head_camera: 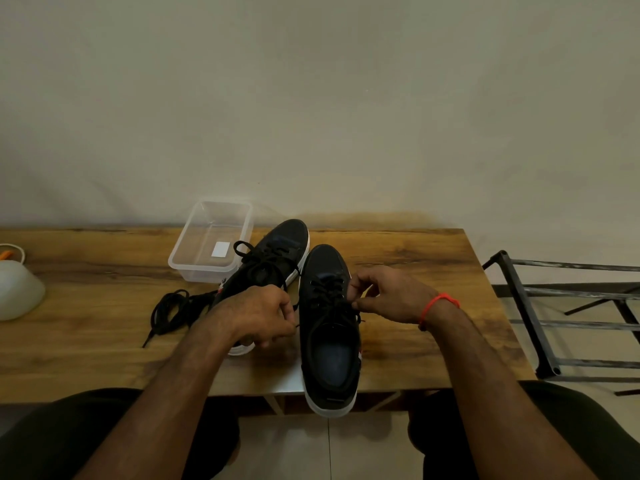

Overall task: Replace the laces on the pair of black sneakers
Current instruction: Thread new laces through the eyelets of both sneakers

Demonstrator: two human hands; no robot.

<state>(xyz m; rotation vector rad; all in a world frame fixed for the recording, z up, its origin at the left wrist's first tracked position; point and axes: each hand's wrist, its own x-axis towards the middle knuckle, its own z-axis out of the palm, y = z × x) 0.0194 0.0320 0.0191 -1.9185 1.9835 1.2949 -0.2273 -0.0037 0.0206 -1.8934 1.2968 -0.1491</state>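
Head view, items as found. Table: wooden, against a plain wall.

Near sneaker: black, white sole, at table centre, heel hanging over the 6 o'clock edge; black lace crossed through its eyelets, ends not yet tied.

Far sneaker: at 11 o'clock of the first, toe to 12, laced, with a bow showing.

Loose laces: a black tangle at 9 o'clock of the pair, likely the removed set.

Clear tub: empty, at 11 o'clock.

Left hand: curled, pinching a lace end at the near sneaker's left side.

Right hand: pinching the other end at its right side.

Progress, as judged: one shoe finished, second threaded; tightening and knotting remained.
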